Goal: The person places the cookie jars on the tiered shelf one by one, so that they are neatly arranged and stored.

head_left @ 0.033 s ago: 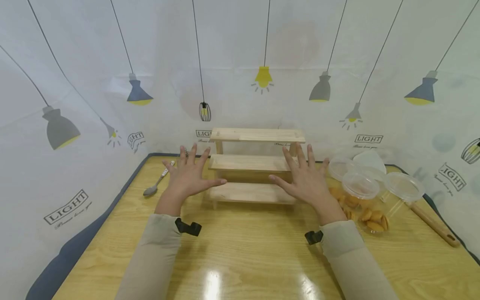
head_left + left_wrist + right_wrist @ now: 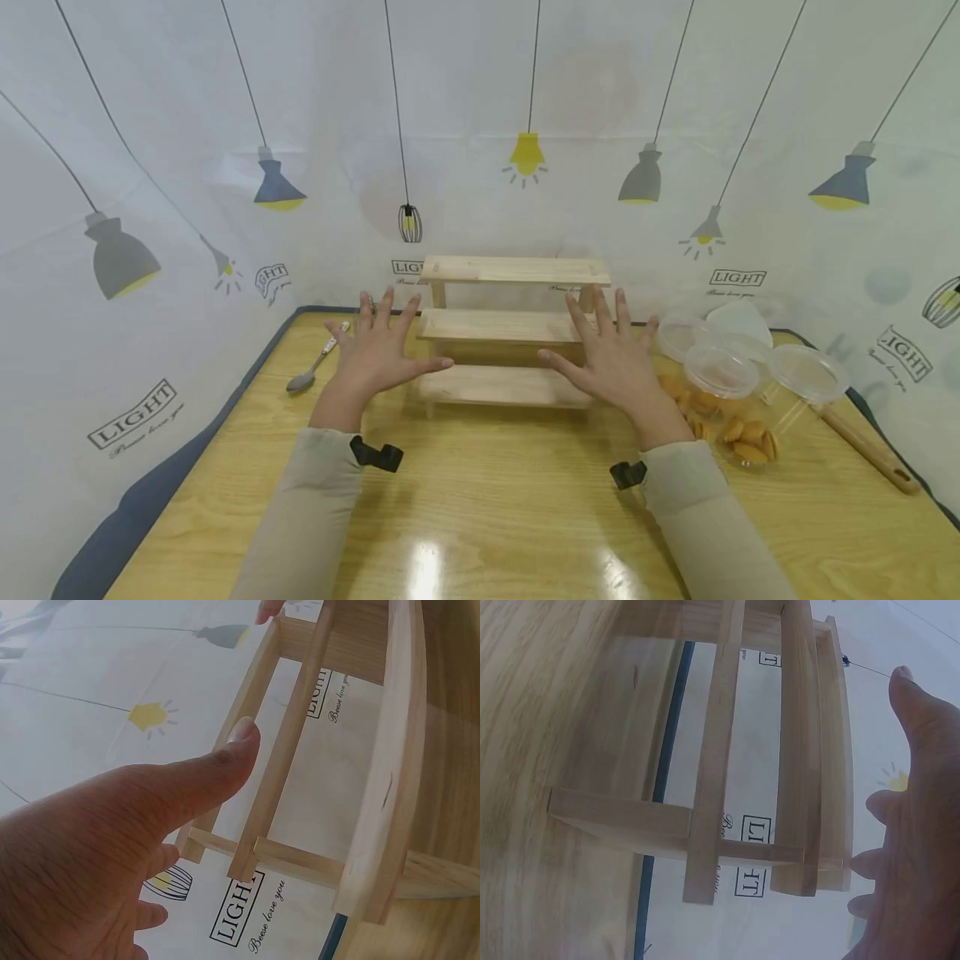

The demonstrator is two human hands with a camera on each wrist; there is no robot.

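Note:
A three-tier wooden shelf [image 2: 506,385] stands at the back middle of the table, its boards bare. My left hand [image 2: 378,354] is held with spread, straight fingers in front of the shelf's left end, holding nothing. Mirroring it, my right hand [image 2: 611,362] spreads its fingers before the right end, also holding nothing. In the left wrist view the thumb of the left hand [image 2: 112,817] crosses in front of the shelf [image 2: 386,765]. The right wrist view has the right hand [image 2: 926,795] to one side of the shelf [image 2: 799,750].
A spoon [image 2: 302,382] with a patterned handle lies left of the left hand. At right are clear lidded tubs [image 2: 722,372] holding orange-brown pieces [image 2: 750,440], and a wooden-handled tool [image 2: 870,450]. A lamp-printed cloth [image 2: 480,100] hangs behind the wooden table [image 2: 487,500].

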